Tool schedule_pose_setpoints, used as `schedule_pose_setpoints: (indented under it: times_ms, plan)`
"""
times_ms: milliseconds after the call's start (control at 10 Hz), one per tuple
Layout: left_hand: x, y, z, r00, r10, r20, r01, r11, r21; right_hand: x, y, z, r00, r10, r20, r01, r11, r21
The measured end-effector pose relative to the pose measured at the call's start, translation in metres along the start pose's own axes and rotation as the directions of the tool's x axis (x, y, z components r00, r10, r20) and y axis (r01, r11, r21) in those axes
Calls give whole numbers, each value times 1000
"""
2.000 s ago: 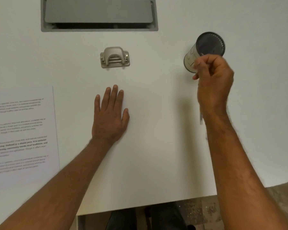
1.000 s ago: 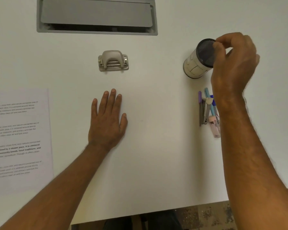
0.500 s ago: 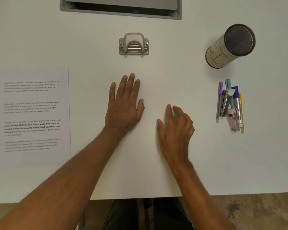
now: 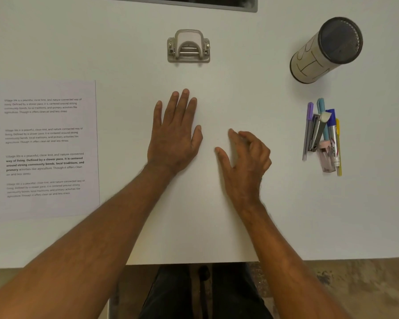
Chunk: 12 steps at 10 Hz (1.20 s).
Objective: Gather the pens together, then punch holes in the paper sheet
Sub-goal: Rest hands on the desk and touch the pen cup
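Several pens (image 4: 323,134) bundled lengthwise, tips toward the person; left hand (image 4: 175,134) flat, right hand (image 4: 245,157) loosely curled, both empty.

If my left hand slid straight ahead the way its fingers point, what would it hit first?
Most likely the hole punch. The left hand lies flat on the table, fingers aimed up and slightly right, with bare tabletop between them and the punch.
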State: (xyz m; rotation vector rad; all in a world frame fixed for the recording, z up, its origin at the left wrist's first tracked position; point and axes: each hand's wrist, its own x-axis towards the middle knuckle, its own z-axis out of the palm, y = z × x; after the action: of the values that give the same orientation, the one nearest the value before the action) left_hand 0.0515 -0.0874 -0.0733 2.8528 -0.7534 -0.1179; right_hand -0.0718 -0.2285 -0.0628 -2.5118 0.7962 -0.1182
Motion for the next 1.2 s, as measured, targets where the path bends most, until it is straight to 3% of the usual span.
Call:
schedule_pose_setpoints:
  times_ms: [500,800,1000,1200]
  plan:
    - [0,0,0,1000,0,0,0,1000,1,25,-10,1,999,-34,-9,35,991,130]
    - [1,-1,1,1000,1,-1,-1,1000,9,26,-13,6,984,-170,-60,168,985,-31]
    - [1,0,1,1000,3,4,-3,1000,5,27,-14,8,986,-161,-42,158,986,-51]
    - [0,0,0,1000,2,-3,-2,1000,2,28,3,-1,984,-176,2,174,975,136]
